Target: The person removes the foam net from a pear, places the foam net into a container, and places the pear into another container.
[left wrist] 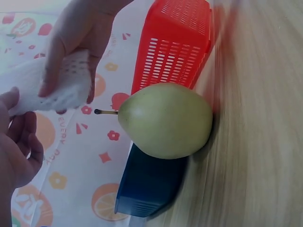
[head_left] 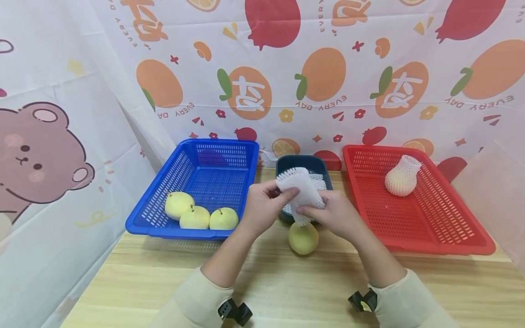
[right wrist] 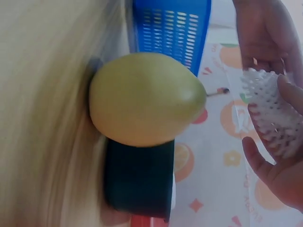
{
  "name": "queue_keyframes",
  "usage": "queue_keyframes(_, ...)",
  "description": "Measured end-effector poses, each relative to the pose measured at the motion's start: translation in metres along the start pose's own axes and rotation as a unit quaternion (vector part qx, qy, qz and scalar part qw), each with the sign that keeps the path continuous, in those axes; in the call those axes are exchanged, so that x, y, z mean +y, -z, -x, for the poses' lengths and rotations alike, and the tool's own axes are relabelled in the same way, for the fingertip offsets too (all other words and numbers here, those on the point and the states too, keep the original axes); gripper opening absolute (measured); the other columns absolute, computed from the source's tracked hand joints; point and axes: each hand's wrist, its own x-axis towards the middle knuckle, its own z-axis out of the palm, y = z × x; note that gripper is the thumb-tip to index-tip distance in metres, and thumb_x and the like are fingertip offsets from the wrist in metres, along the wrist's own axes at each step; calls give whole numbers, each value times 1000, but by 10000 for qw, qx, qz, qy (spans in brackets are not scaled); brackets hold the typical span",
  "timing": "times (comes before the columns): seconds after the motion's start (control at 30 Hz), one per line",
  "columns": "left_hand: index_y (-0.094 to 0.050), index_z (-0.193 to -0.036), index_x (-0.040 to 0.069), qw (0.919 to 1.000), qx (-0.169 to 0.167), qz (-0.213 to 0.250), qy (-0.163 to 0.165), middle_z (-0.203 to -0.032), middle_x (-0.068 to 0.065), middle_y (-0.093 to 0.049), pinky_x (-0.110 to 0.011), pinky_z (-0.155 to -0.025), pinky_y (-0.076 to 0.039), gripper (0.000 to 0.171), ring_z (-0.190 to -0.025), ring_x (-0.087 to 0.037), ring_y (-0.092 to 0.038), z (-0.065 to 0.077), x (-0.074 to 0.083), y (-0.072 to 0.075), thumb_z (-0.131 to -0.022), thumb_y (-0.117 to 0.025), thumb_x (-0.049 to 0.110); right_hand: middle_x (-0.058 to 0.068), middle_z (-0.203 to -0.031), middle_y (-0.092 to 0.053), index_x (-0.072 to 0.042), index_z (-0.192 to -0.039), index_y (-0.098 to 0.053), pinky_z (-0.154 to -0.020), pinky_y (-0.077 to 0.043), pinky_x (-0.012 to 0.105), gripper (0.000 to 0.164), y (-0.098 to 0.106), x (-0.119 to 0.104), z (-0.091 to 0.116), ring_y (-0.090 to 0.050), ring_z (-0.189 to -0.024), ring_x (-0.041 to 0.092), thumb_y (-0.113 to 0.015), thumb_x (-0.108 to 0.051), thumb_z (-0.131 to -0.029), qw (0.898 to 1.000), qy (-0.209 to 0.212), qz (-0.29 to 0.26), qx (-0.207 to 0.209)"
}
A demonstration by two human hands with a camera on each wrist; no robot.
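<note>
Both hands hold a white foam net sleeve (head_left: 301, 191) above the table. My left hand (head_left: 264, 205) pinches its left side, with the thumb across the front. On the other side my right hand (head_left: 338, 212) grips the lower right part between thumb and fingers. Just below the sleeve a yellow-green pear (head_left: 303, 240) stands on the table with its stem up, as the left wrist view shows; neither hand touches the pear (left wrist: 165, 120). Behind the hands is a dark green bin (head_left: 301, 160) with more white foam net sleeves, partly hidden.
A blue basket (head_left: 213, 182) on the left holds three pears (head_left: 194, 217) near its front wall. On the right, a red basket (head_left: 385, 223) contains one pear in a foam net sleeve (head_left: 402, 177). A printed cloth (head_left: 283, 82) hangs behind the wooden table (head_left: 299, 287).
</note>
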Motion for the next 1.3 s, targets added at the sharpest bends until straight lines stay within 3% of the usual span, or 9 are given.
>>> queue_keyframes(0.17,-73,-99,5,9961,525,499,498,-92,-12,-71,-26,-64,-55,26,-72,-14,-64,-3,-4,1,-79,-76,23,4,-101,-70,-14,-106,-71,-72,-56,30,42,12,6,-6,-64,-88,20,-76,-43,-76,9921,-556,-784,804)
queue_keyframes(0.37,-68,-108,12,9923,1007,288,665,-99,-4,-69,-30,-72,-54,33,-86,-13,-63,-6,-13,-3,-80,-75,28,7,-110,-68,-15,-120,-64,-77,-55,25,53,9,15,-16,-67,-92,19,-72,-47,-78,9596,-1203,-1894,1696)
queue_keyframes(0.5,-53,-128,16,9890,1319,-666,-99,-122,-2,-58,-40,-88,-49,50,-111,-15,-52,-6,-21,-8,-83,-72,25,5,-106,-69,-15,-120,-64,-75,-55,26,54,-2,30,-25,-66,-88,17,-69,-51,-79,9664,-1408,-1113,1837)
queue_keyframes(0.63,-53,-129,13,9768,853,-1838,-687,-129,-2,-55,-41,-100,-42,45,-122,-16,-48,-5,-26,-11,-87,-67,20,6,-99,-70,-12,-114,-67,-74,-54,31,47,-11,49,-31,-62,-84,18,-67,-47,-83,9738,-1529,131,1676)
queue_keyframes(0.8,-62,-118,14,9422,-412,-3278,-555,-121,0,-63,-52,-108,-30,30,-119,-19,-54,-3,-36,-16,-90,-62,23,13,-102,-69,-7,-112,-67,-78,-50,40,43,-18,64,-34,-61,-90,25,-67,-40,-85,9665,-1831,1178,1362)
queue_keyframes(0.93,-64,-115,16,9000,-1431,-4114,-128,-120,0,-64,-63,-109,-17,30,-119,-20,-55,-2,-45,-22,-95,-53,35,16,-117,-64,-5,-121,-63,-88,-48,49,50,-21,69,-34,-59,-105,32,-68,-38,-84,9584,-1996,1868,819)
queue_keyframes(1.07,-66,-113,19,8627,-1916,-4680,51,-115,1,-66,-67,-107,-14,41,-114,-18,-57,-1,-53,-27,-97,-42,48,16,-117,-64,-8,-121,-64,-86,-48,51,50,-25,71,-35,-58,-104,34,-72,-37,-81,9432,-1873,2615,829)
queue_keyframes(1.17,-67,-112,21,8463,-2029,-4925,84,-110,0,-67,-69,-105,-15,48,-109,-19,-59,-2,-56,-29,-97,-35,53,17,-110,-65,-8,-118,-66,-80,-49,49,49,-27,73,-36,-58,-97,33,-75,-34,-78,9319,-1697,3055,976)
queue_keyframes(1.3,-66,-115,24,8374,-2172,-5008,264,-112,0,-67,-71,-104,-14,54,-111,-20,-57,-3,-58,-31,-97,-27,57,16,-105,-66,-11,-131,-54,-75,-51,47,62,-29,75,-40,-61,-87,31,-77,-29,-76,9248,-1650,3252,1085)
